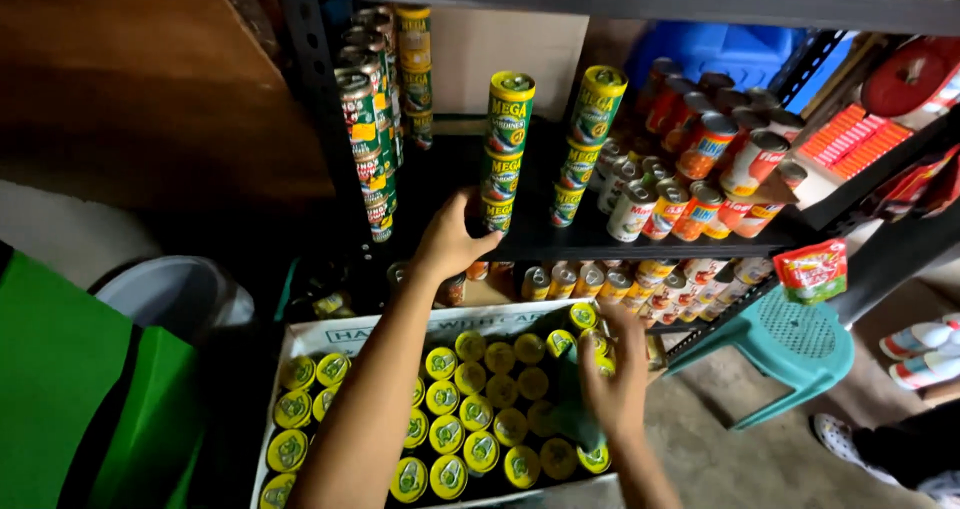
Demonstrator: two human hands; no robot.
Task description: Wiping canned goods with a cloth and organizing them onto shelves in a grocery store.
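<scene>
Left hand (450,237) closes around the bottom can of the green can stack (505,149) on the shelf (560,239); right hand (612,374) grips a yellow-topped can (597,346) over the open carton (330,334).

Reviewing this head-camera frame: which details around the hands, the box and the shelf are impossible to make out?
- Left hand: its fingers wrap the bottom can of the stack, so the grip is hidden.
- Right hand: seen from the back, over the box of cans; whether it grips a can is unclear.
- Box: near edge cut off by the frame bottom, part covered by the left forearm.
- Lower shelf cans: dark and small.
</scene>
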